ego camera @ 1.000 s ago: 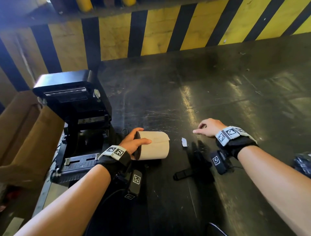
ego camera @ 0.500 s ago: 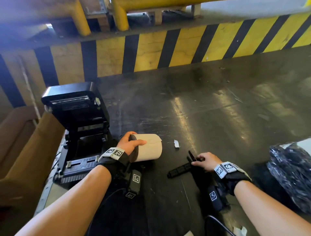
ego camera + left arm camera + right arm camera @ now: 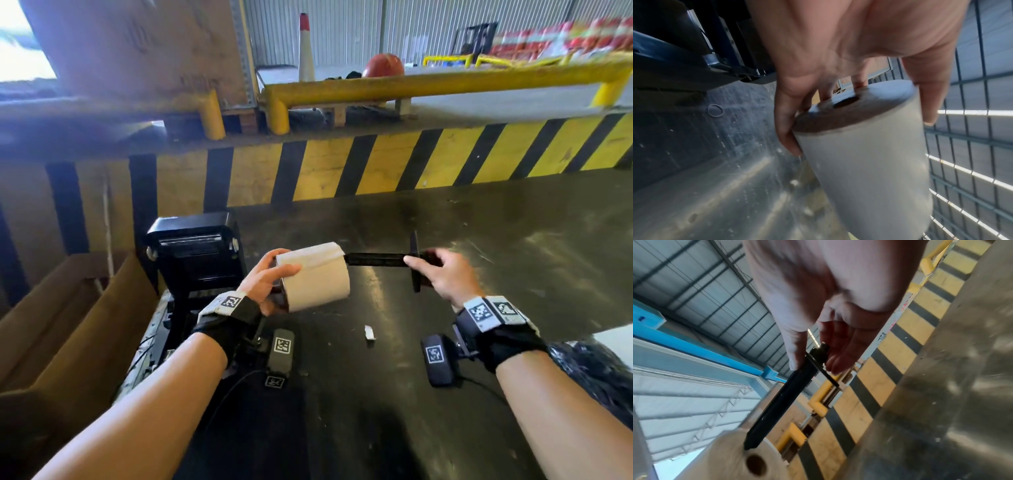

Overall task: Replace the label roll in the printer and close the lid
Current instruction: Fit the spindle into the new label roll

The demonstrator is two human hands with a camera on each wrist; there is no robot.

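Observation:
My left hand (image 3: 270,277) grips a white label roll (image 3: 317,277) by its near end, lifted above the dark table (image 3: 479,240). In the left wrist view fingers and thumb curl round the label roll (image 3: 865,162). My right hand (image 3: 442,274) pinches a black spindle (image 3: 376,259) with a flat flange, held level, its tip at the roll's right end. In the right wrist view the spindle (image 3: 781,404) tip rests on the label roll (image 3: 729,459) face just above the core hole. The black printer (image 3: 195,253) stands left with its lid raised.
A cardboard box (image 3: 68,325) sits left of the printer. A small white paper scrap (image 3: 369,332) lies on the table below the roll. A black plastic bag (image 3: 596,373) is at the right edge. A yellow-black striped wall (image 3: 376,164) backs the table.
My right hand picked the spindle off the table and raised it to the roll's right end. My left hand lifted the roll. The head camera tilted up.

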